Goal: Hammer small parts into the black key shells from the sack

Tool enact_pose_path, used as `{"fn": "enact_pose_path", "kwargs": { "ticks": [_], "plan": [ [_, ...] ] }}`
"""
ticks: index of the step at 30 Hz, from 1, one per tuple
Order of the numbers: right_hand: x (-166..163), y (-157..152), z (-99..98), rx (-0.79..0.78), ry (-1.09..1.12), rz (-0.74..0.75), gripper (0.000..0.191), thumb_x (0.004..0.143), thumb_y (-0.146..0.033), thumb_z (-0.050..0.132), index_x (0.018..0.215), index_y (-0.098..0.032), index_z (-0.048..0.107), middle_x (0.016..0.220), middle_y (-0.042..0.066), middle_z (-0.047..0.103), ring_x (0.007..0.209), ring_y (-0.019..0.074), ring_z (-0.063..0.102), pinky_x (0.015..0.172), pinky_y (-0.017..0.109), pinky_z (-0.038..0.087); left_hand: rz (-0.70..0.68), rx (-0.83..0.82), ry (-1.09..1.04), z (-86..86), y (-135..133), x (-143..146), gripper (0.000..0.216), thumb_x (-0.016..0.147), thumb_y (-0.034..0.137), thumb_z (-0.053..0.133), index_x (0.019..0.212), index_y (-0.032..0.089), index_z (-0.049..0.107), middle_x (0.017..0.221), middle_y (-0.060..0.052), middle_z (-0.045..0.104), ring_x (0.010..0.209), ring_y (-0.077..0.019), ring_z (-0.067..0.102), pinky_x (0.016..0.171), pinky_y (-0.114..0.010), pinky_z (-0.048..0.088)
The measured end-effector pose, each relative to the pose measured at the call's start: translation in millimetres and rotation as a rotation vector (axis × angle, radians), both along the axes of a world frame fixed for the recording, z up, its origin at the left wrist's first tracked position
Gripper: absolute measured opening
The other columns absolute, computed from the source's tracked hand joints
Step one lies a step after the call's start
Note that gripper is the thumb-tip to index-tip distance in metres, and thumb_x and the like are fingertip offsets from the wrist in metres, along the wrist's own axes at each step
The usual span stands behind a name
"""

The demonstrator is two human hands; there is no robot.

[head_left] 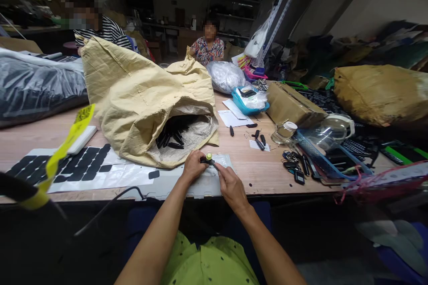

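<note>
My left hand point(193, 167) is closed round a small black part with a yellow-green round top point(208, 157), held just above the table's near edge. My right hand point(230, 187) pinches the same part from the right, fingertips meeting it. Under both hands lies a clear plastic sheet point(224, 160). Right behind them a big tan sack point(140, 98) lies on its side, its mouth open toward me, with several long black pieces point(170, 136) inside.
White sheets with black stick-on pads point(76, 164) lie at the left, a yellow tape strip point(72, 136) above them. Loose black pieces point(259, 138), a jar point(284, 131), a cardboard box point(290, 104) and a blue tray point(249, 100) sit right. Two people sit across the table.
</note>
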State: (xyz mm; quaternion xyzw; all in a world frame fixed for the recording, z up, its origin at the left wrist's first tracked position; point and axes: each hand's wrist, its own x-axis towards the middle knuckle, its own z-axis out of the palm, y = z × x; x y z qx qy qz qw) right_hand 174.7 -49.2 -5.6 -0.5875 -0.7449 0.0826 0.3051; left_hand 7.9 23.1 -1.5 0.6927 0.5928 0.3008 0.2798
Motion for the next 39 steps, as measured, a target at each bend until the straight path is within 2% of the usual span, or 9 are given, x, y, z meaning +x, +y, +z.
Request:
{"fn": "enact_pose_path", "kwargs": {
  "ticks": [10,15,21,27,30,32,35,37,39],
  "plan": [
    [7,-2,-3.3,0.038,-0.048,-0.085,0.043,0.096,-0.021,0.038,0.128,-0.030,0.066,0.092,0.004,0.067,0.083,0.0146,0.063,0.075,0.023,0.050,0.010,0.000,-0.021,-0.6,0,1,0.013,0.067,0.010,0.070,0.071,0.021,0.066,0.083,-0.001,0.065,0.091,-0.0204,0.058,0.083,-0.032,0.046],
    [23,25,-5.4,0.076,-0.090,-0.228,0.042,0.094,-0.020,0.042,0.127,-0.032,0.066,0.098,0.003,0.066,0.085,0.0147,0.061,0.069,0.023,0.046,0.007,0.015,0.013,1.5,-2,1,0.013,0.067,0.012,0.071,0.072,0.022,0.065,0.085,-0.001,0.065,0.092,-0.0223,0.058,0.084,-0.034,0.047],
    [46,62,-15.1,0.071,-0.336,-0.345,0.037,0.091,-0.017,0.050,0.120,-0.029,0.070,0.084,0.004,0.061,0.080,0.0166,0.054,0.067,0.026,0.036,0.008,0.021,0.076,5.4,-6,2,0.010,0.072,0.020,0.073,0.078,0.022,0.065,0.087,-0.003,0.063,0.094,-0.0235,0.057,0.085,-0.036,0.045],
    [43,65,-24.3,0.093,-0.397,-0.384,0.034,0.092,-0.019,0.052,0.119,-0.029,0.069,0.087,0.006,0.059,0.084,0.0186,0.051,0.068,0.029,0.033,-0.036,0.038,0.100,5.4,-5,0,0.004,0.080,0.024,0.067,0.080,0.021,0.063,0.087,-0.003,0.063,0.094,-0.0226,0.056,0.086,-0.035,0.043],
    [41,64,-24.4,0.097,-0.407,-0.390,0.033,0.092,-0.019,0.052,0.119,-0.029,0.069,0.087,0.005,0.058,0.083,0.0188,0.051,0.068,0.029,0.034,-0.015,0.023,0.032,11.1,-17,0,0.006,0.085,0.026,0.059,0.087,0.022,0.063,0.090,-0.004,0.065,0.093,-0.0225,0.057,0.085,-0.034,0.044],
    [41,64,-24.3,0.107,-0.415,-0.390,0.033,0.092,-0.019,0.052,0.118,-0.029,0.069,0.086,0.005,0.058,0.082,0.0186,0.051,0.068,0.029,0.034,-0.099,-0.035,-0.105,14.5,-37,3,0.013,0.087,0.029,0.055,0.095,0.023,0.064,0.091,-0.002,0.067,0.089,-0.0206,0.059,0.082,-0.032,0.044],
    [42,64,-24.0,0.112,-0.422,-0.392,0.032,0.092,-0.019,0.052,0.117,-0.028,0.069,0.086,0.006,0.058,0.082,0.0187,0.051,0.067,0.030,0.034,-0.499,-0.236,-0.305,6.4,-76,11,0.019,0.084,0.034,0.060,0.098,0.025,0.068,0.089,0.002,0.070,0.083,-0.0179,0.062,0.077,-0.027,0.046],
    [42,64,-23.5,0.106,-0.422,-0.395,0.032,0.092,-0.019,0.052,0.117,-0.028,0.069,0.087,0.006,0.059,0.083,0.0190,0.052,0.067,0.030,0.034,-0.799,-0.419,-0.297,-13.0,-99,18,0.021,0.078,0.036,0.067,0.096,0.026,0.073,0.090,0.002,0.073,0.083,-0.0185,0.064,0.076,-0.026,0.048],
    [41,63,-22.7,0.100,-0.421,-0.399,0.032,0.091,-0.019,0.053,0.117,-0.028,0.069,0.087,0.006,0.059,0.084,0.0193,0.052,0.067,0.030,0.034,-0.894,-0.548,-0.154,-40.6,-111,22,0.021,0.075,0.033,0.069,0.094,0.026,0.076,0.091,0.000,0.076,0.084,-0.0211,0.067,0.077,-0.028,0.050]
  ]
}}
